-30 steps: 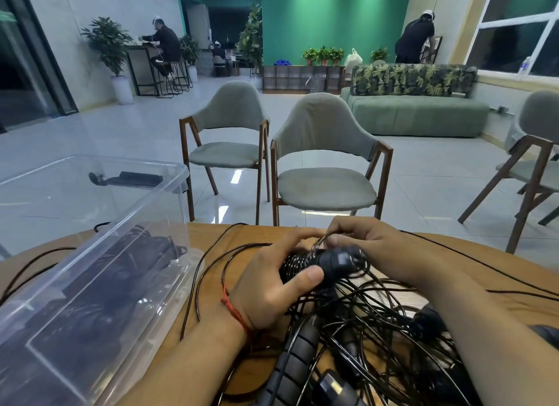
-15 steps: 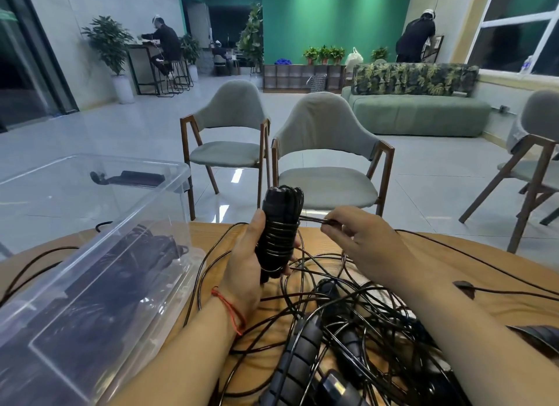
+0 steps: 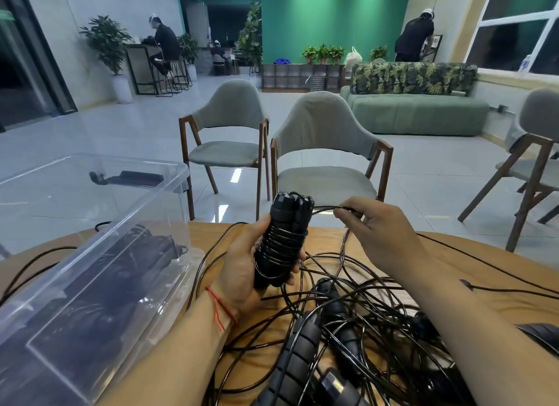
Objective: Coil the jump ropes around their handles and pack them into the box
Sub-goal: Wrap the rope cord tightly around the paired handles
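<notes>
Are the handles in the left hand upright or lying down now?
Upright, leaning slightly right. The left hand grips the handles by their lower part, caps pointing up, rope coils around the middle.

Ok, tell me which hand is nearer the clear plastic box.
Left. The left hand grips the coiled handles just beside the box; the right hand is farther right, beyond the handles, pinching the loose rope.

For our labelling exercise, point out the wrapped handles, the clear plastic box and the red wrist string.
wrapped handles (image 3: 282, 242): head view, on the coiled middle.
clear plastic box (image 3: 177, 165): head view, on its far rim corner.
red wrist string (image 3: 222, 310): head view, on the strand across the wrist.
</notes>
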Motion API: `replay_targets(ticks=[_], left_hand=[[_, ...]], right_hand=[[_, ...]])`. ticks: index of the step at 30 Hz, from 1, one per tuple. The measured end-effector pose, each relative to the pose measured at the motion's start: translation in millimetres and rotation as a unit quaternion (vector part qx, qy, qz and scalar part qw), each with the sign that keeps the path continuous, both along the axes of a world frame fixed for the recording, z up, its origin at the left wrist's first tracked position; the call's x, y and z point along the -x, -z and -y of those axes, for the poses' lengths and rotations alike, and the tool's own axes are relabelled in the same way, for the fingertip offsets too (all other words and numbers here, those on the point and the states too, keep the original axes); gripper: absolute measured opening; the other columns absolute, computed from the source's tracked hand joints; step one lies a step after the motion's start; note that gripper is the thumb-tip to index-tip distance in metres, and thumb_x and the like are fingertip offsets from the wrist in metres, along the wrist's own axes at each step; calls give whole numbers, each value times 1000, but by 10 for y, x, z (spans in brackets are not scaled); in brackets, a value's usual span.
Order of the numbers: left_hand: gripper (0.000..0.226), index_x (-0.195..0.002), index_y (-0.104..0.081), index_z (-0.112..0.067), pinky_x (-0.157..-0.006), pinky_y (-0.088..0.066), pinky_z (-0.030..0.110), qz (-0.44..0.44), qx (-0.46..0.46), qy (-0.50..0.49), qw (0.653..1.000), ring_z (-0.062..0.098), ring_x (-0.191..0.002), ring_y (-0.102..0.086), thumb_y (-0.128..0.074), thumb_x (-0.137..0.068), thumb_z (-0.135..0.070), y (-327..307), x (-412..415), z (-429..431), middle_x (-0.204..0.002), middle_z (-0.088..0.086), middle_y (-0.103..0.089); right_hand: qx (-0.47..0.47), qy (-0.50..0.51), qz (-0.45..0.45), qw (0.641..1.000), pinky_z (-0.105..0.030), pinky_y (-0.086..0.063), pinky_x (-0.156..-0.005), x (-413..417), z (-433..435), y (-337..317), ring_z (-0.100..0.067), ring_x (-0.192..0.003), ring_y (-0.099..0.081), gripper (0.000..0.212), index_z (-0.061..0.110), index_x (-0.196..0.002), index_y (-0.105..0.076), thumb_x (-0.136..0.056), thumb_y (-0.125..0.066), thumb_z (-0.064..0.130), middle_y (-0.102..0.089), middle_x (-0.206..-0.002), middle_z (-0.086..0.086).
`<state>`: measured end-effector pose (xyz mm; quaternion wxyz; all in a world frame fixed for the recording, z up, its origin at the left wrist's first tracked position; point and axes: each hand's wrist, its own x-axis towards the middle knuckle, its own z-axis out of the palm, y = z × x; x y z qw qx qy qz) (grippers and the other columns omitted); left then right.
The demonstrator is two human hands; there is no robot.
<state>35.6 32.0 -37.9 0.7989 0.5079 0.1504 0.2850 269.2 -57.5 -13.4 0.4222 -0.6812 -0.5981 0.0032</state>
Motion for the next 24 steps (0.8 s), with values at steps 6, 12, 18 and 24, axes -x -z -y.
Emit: replay_targets(ticks=[6,12,18,24], left_hand=[[60,-119,-76,-15,-71,-49,40,46,14,-88,995,28,-81,-62,-46,-102,-64,36,-41,-10,-97,17,-69],[58,-119,-76,-18,-72,-53,43,-6,8,-218,976,31,-86,-64,-51,-98,-66,77,-105,-49,-102,19,-72],[36,-134,-57,-48,-89,-60,45,-151,-283,-324,890,15,-104,-67,-61,-100,-60,126,-178,13,-113,-7,-68],[67,-152,-35,-44,-77,-59,38,-301,-484,-409,713,18,-105,-55,-62,-94,-64,133,-143,10,-119,-3,-50]], right_hand=[[15,-28,55,998,-29,-46,-67,49,20,7,0,-74,-61,12,34,-97,-76,-102,-68,42,-65,-80,23],[-49,-55,278,958,-20,-45,-66,239,38,-61,-11,-80,-69,13,22,-113,-77,-105,-68,28,-72,-100,11],[-53,-59,318,945,-25,-54,-60,397,13,-72,-13,-76,-68,18,20,-119,-76,-102,-70,21,-71,-95,6],[35,-60,-7,998,-10,-50,-74,690,44,-28,6,-80,-69,29,34,-131,-63,-103,-66,32,-72,-102,19]])
